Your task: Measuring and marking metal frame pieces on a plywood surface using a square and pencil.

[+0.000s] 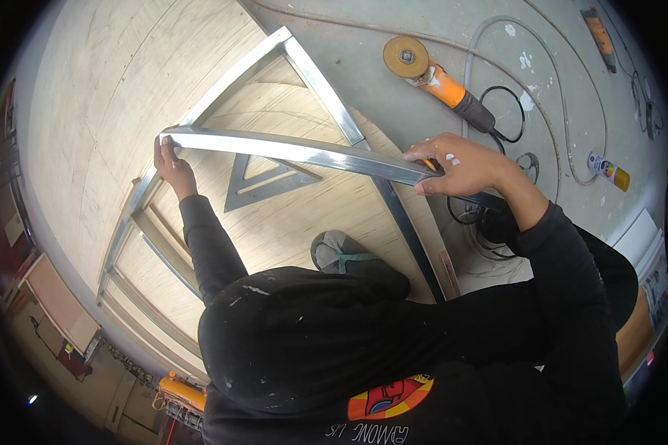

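A shiny metal square tube [304, 153] lies across a metal frame [323, 89] on a plywood sheet. My left hand [174, 169] grips the tube's left end, where it meets the frame's left side. Toward the other end, my right hand [471, 165] is closed over the tube, thumb on the near side and fingers on the far side. A thin yellow-orange stick, like a pencil [427, 163], shows between its fingers. Below the tube, a grey triangular square [256, 185] rests on the plywood [274, 230], partly covered by the tube.
An orange angle grinder [445, 85] with a disc lies on the grey floor beyond the plywood. Hoses and cables [557, 111] loop around it. A spray can [608, 172] lies farther right. My shoe [338, 252] is on the plywood inside the frame.
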`<state>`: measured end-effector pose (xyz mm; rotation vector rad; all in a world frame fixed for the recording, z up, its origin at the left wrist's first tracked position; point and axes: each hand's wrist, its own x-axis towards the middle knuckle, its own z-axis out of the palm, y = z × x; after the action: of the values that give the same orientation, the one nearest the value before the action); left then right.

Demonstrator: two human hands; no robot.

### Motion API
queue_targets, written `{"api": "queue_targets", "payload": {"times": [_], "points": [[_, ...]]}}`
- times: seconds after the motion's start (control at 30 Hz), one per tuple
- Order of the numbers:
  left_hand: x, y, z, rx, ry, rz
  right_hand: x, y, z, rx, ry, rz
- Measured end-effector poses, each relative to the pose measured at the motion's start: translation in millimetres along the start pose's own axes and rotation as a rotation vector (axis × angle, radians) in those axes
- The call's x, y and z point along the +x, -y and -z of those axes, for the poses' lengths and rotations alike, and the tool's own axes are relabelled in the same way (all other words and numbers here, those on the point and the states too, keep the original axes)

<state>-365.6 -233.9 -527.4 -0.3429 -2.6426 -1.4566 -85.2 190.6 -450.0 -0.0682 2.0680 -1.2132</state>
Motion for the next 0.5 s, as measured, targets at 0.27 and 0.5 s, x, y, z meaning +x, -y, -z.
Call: {"api": "queue_targets", "payload": {"times": [0.27,0.5], "points": [[-0.1,-0.3,0.4,0.028,0.010,0.011,0.9,-5.7,-2.3,0.018,-0.017,0.026],[-0.2,0.6,0.8,0.031,0.012,0.009,1.2,-2.8,-1.4,0.005,-0.013,0.029]]}}
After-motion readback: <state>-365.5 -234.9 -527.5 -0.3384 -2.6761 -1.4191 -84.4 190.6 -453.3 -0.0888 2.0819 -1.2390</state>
